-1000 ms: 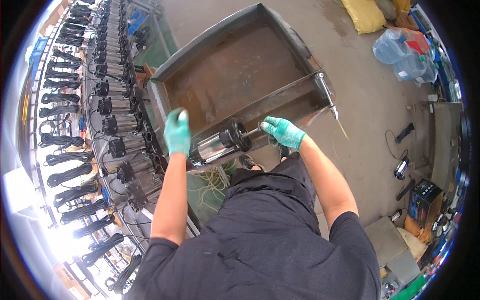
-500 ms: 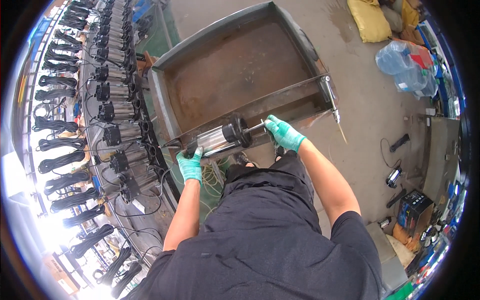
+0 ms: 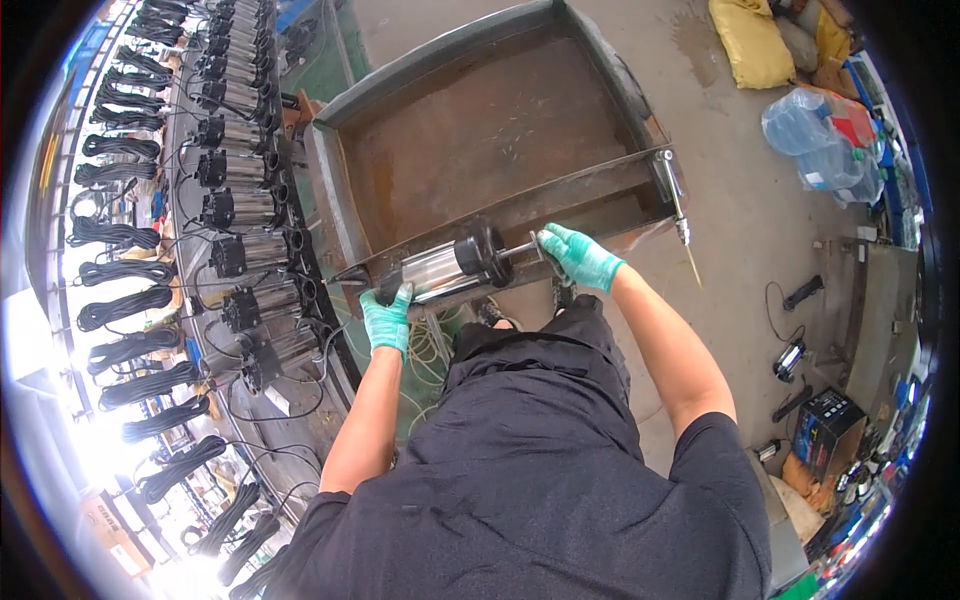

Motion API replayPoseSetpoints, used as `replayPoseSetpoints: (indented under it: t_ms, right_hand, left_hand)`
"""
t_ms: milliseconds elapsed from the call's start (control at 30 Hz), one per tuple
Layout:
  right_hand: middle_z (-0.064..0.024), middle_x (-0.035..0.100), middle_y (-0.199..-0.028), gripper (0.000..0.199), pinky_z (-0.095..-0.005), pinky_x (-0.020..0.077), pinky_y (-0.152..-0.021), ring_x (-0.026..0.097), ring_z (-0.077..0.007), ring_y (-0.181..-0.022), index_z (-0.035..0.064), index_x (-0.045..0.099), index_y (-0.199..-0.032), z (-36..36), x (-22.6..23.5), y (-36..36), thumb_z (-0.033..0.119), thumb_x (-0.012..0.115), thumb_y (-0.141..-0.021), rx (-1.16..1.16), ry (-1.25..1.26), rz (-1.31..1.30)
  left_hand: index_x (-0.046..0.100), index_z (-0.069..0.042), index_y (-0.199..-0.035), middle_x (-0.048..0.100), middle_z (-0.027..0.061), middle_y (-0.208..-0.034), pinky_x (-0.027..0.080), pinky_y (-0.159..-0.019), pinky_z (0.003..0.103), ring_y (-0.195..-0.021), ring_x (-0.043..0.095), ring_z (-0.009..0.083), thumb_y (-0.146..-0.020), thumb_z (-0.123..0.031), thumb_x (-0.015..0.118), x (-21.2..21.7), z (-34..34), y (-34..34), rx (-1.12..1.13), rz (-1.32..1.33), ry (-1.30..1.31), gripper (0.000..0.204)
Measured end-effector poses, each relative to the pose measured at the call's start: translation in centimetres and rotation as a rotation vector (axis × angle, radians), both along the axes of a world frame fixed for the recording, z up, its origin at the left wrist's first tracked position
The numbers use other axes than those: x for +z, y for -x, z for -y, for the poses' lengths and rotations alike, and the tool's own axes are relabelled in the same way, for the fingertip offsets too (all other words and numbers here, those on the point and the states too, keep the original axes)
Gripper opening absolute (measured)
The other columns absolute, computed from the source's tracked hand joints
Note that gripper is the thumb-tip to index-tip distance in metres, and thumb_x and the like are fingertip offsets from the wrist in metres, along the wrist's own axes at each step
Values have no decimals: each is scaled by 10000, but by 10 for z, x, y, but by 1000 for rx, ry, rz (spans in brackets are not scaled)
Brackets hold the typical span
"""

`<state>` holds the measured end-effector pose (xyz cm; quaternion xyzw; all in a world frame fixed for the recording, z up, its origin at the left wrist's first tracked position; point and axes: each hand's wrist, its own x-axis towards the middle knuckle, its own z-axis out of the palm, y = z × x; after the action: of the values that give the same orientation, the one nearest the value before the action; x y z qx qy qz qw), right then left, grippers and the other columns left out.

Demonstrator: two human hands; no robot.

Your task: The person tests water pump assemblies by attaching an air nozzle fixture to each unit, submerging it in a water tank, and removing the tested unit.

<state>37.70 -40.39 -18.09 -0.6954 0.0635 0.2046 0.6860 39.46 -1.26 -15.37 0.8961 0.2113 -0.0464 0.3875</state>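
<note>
So what's all that stuff around the hands?

Mostly a big rusty metal tray (image 3: 470,150) out front, with a divider strip (image 3: 540,200) running across it just beyond the hands. Off its right near corner there's a slim metal fitting (image 3: 675,195) with a thin yellowish tube on the end, near the right hand. Left of the tray: a long row of similar silver-and-black units (image 3: 240,208), then coils of black cable (image 3: 118,232). Clear blue jugs (image 3: 815,140) and a yellow sack (image 3: 750,45) are on the floor way over to the right.

Ok, and where's the thing being held?

The steel cylinder (image 3: 435,272) lies along the tray's near edge, toward the left corner. Can't tell how much the rim carries. The left hand (image 3: 386,318) has its left end gripped, thumb toward us. The right hand (image 3: 582,257) is past the other end, pinching the outer tip of a thin rod (image 3: 520,248).

What's it look like?

Shiny silver body, black at both ends, with a fat black collar (image 3: 483,255) on the right, where the rod sticks out. It's tilted a bit, right end farther from the wearer.
</note>
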Motion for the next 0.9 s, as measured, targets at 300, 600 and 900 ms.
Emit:
replayPoseSetpoints:
  t_ms: [300, 600, 900]
  right_hand:
    - [-8, 477, -633, 524, -343, 486, -413, 520, -150, -482, 46, 594, -894, 5, 18, -7, 512, 489, -1111, 6, -202, -440]
    - [-226, 721, -919, 675, -436, 538, -875, 688, -330, -897, -11, 709, -1157, 7, 34, -6, 623, 494, -1072, 115, 308, -103]
    - [-247, 694, -755, 686, -498, 564, -696, 731, -406, -726, -27, 721, -925, -17, 16, -13, 567, 428, -1101, 180, 390, -334]
  left_hand:
    - [528, 13, -1239, 684, 116, -1131, 506, -960, 363, -1007, 624, 226, -865, -299, 907, 8, 9, -1, 23, -10, 69, 618]
    - [525, 37, -1266, 679, 133, -1114, 537, -877, 352, -965, 632, 224, -878, -402, 889, 1, 4, -1, 0, 12, 46, 690]
    - [512, 20, -1235, 660, 125, -1134, 507, -961, 366, -1014, 610, 227, -876, -278, 896, 6, 11, 1, 19, 23, 48, 605]
